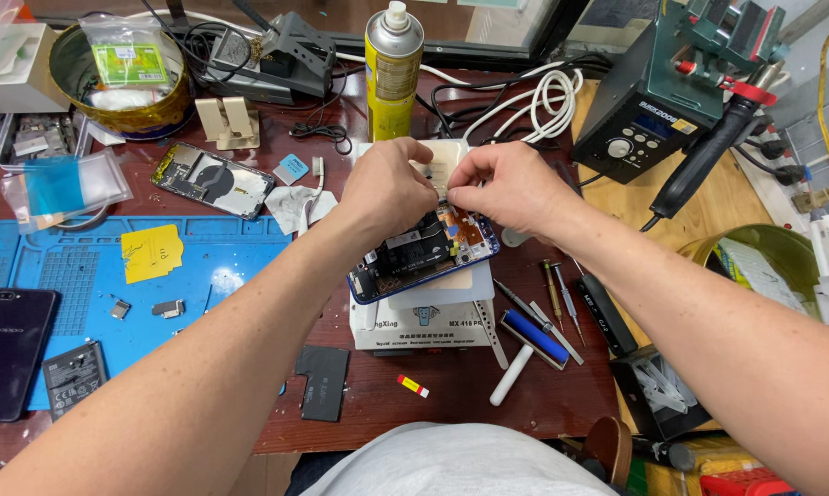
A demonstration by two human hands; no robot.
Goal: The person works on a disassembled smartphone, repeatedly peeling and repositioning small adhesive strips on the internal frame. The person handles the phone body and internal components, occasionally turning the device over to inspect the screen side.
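Glossy metal spray can (393, 69) (matt blue mat (84, 285))

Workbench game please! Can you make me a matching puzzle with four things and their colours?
Things:
1. spray can
2. mat
3. roller
4. closed phone

Colours:
A. black
B. light blue, lying flat at the left
C. yellow with a silver top
D. dark blue with a white handle

Pairs: 1-C, 2-B, 3-D, 4-A
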